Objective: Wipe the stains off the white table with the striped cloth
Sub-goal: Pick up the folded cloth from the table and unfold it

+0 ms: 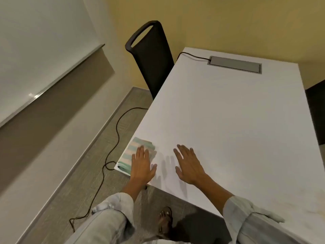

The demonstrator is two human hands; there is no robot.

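Observation:
A folded cloth [136,152] with pale green and cream stripes lies at the near left corner of the white table [228,120]. My left hand [142,164] lies flat with spread fingers over the cloth's right part, fingertips on the fabric. My right hand [189,164] hovers just above the bare tabletop to the right of the cloth, fingers apart, holding nothing. Faint yellowish stains [314,199] show on the table near its right edge, close to my right sleeve.
A black chair [151,59] stands at the table's left side. A grey cable box [234,64] sits in the far tabletop, and its black cord [112,141] trails over the floor on the left. Another dark chair [316,110] is at the right edge.

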